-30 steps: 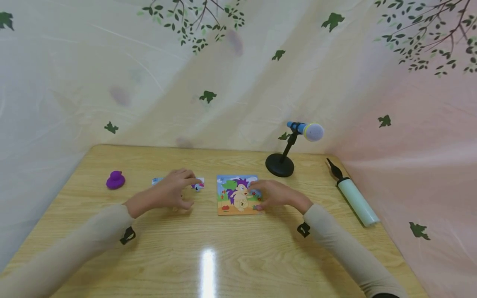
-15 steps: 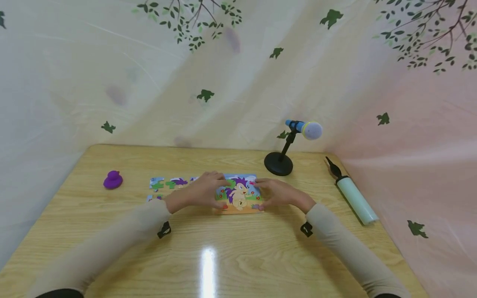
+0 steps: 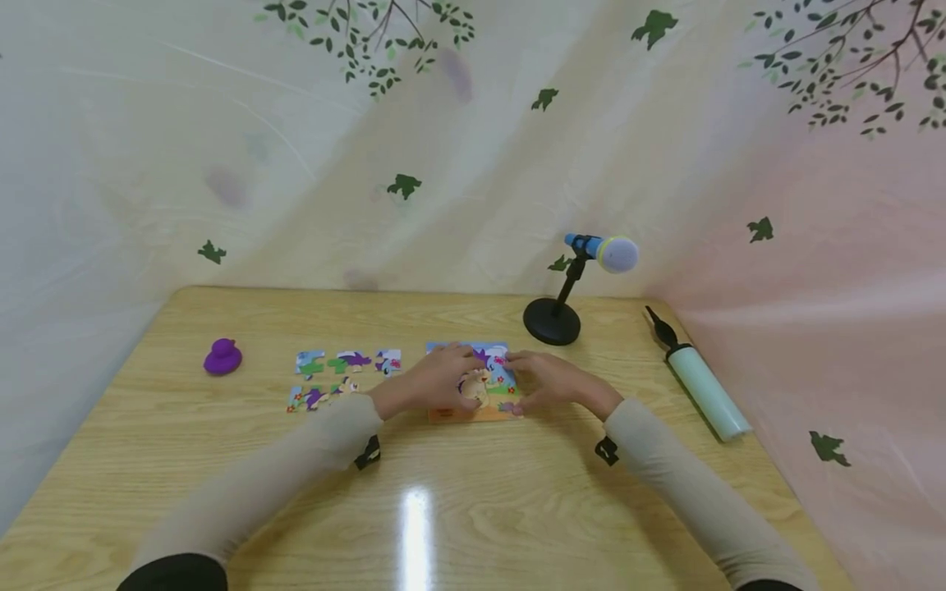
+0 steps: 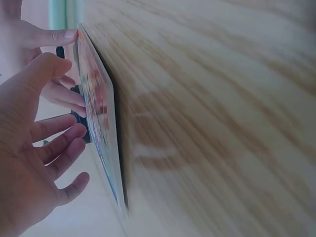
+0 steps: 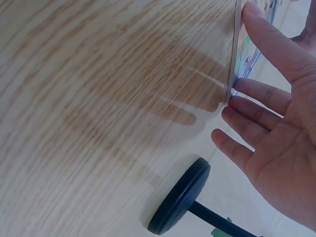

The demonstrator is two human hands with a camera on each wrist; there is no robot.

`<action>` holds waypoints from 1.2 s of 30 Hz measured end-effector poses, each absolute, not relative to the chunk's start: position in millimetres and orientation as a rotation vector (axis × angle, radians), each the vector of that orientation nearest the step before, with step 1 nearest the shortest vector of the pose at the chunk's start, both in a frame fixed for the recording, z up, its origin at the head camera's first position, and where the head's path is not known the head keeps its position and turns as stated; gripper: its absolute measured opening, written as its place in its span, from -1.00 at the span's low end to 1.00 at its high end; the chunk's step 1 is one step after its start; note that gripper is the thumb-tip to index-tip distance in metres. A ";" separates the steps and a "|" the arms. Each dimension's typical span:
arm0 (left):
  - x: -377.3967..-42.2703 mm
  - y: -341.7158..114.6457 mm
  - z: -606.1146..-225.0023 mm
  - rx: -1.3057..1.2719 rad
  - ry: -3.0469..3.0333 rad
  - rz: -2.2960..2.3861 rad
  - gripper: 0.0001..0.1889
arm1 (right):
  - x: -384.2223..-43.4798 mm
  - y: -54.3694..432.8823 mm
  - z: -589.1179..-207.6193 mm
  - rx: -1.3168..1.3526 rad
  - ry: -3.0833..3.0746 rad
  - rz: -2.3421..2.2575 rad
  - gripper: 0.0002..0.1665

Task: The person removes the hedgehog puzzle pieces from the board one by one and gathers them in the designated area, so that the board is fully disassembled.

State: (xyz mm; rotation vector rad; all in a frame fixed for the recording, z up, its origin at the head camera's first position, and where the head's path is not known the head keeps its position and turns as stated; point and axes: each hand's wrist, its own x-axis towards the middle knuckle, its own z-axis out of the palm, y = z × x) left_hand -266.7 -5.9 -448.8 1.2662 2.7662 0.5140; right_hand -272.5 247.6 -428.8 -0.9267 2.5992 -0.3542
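A flat picture puzzle with a purple-haired hedgehog lies on the table. My left hand covers its left part in the head view. In the left wrist view that hand's fingers are spread and loosely bent, over the printed face. My right hand is at the puzzle's right edge. In the right wrist view its thumb lies along the board's edge, with fingertips right at the corner. Neither hand grips anything. Loose puzzle pieces lie in two rows to the left, partly behind the left forearm.
A purple rubber duck sits at the far left of the wooden table. Behind the right hand stands a toy microphone on a black round base. A pale green hand pump lies near the right edge.
My left hand has moved right, from over the loose pieces to over the puzzle, uncovering the pieces. The right hand has stayed at the puzzle's right edge.
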 end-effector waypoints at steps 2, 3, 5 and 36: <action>-270.2 -2.0 -450.1 1.258 2.770 0.487 -0.34 | -272.7 247.3 -427.9 -0.919 2.596 -0.357 -0.06; -272.2 -0.1 -450.9 1.247 2.769 0.475 -0.33 | -272.6 247.3 -427.6 -0.916 2.594 -0.362 -0.06; -275.3 4.0 -451.9 1.233 2.779 0.421 -0.32 | -272.2 247.2 -426.9 -0.909 2.592 -0.371 -0.07; -278.1 18.5 -450.3 1.066 2.714 0.412 -0.35 | -269.9 248.1 -427.8 -0.900 2.599 -0.443 -0.08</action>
